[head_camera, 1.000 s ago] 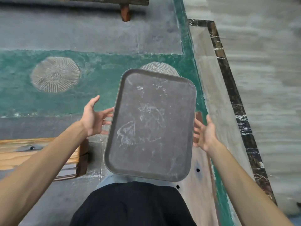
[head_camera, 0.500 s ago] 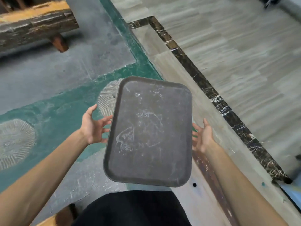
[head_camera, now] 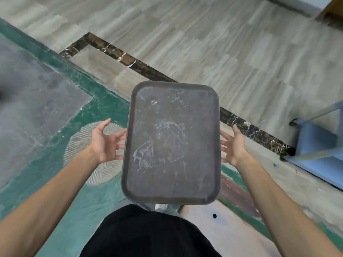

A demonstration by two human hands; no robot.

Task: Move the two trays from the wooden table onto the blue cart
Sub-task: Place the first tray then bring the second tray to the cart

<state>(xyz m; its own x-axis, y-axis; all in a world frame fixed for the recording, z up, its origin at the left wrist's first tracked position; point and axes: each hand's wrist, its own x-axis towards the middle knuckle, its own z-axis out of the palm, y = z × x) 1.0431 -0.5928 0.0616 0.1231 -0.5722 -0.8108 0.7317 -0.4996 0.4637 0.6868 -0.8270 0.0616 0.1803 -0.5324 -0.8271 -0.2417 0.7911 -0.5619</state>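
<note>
A dark grey rectangular tray, scratched white on its surface, is held level in front of my body above the floor. My left hand supports its left long edge with fingers reaching under it. My right hand does the same on the right long edge. The fingertips of both hands are hidden under the tray. The blue cart shows partly at the right edge of the view, with a lower shelf and a grey upright bar. The wooden table and a second tray are out of view.
The floor has a green and grey carpet on the left, a dark marble strip running diagonally, and pale wood-look tiles beyond. My black shirt fills the bottom centre.
The view has swung to the right: the wooden bench has left the frame and the blue cart has come in at the right. The tray stays held between both hands.
</note>
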